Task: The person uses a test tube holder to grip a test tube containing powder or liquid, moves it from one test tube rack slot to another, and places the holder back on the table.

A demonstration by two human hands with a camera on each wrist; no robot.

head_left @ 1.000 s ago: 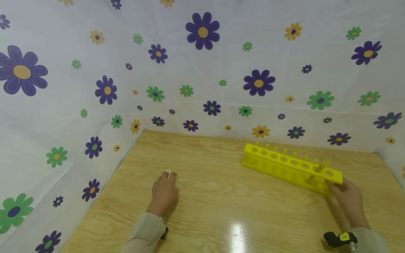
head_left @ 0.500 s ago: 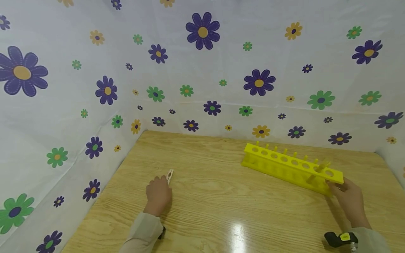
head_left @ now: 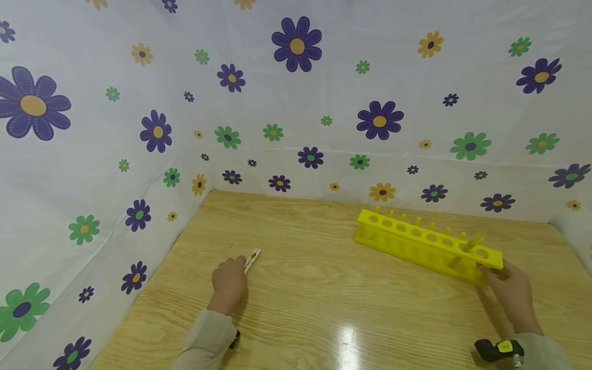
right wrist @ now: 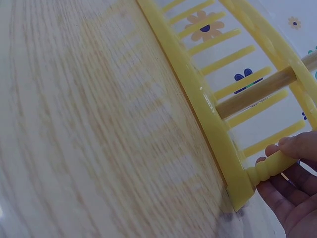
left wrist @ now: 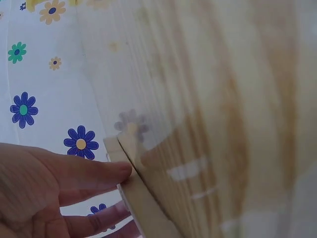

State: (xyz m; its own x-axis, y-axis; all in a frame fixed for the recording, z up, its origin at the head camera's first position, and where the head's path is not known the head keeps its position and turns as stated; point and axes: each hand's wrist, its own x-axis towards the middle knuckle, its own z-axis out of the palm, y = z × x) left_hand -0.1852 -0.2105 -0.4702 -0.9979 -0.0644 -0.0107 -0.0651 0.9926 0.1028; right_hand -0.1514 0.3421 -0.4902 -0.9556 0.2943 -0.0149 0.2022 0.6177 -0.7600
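In the left hand (head_left: 228,282), a pale wooden test tube clamp (head_left: 252,259) is gripped, its slotted tip sticking out to the upper right. The left wrist view shows the thumb and fingers pinching the flat wood (left wrist: 143,203); its lower part runs out of that view. At the right, a long yellow test tube rack (head_left: 427,244) stands on the table, its top pierced by a row of holes. The right hand (head_left: 511,293) holds the rack's near right end by a grooved yellow post (right wrist: 270,168). A tan rod (right wrist: 257,91) stands through one hole near that end.
The wood-grain table (head_left: 305,293) reaches back to a flower-patterned white sheet (head_left: 333,97), which also hangs along the left and right sides. Short yellow pegs line the rack's back edge. A shiny light reflection lies on the table near the front.
The left hand has drawn back slightly to the left, and more of the clamp shows, now tilted further right. The right hand and the rack have hardly moved.
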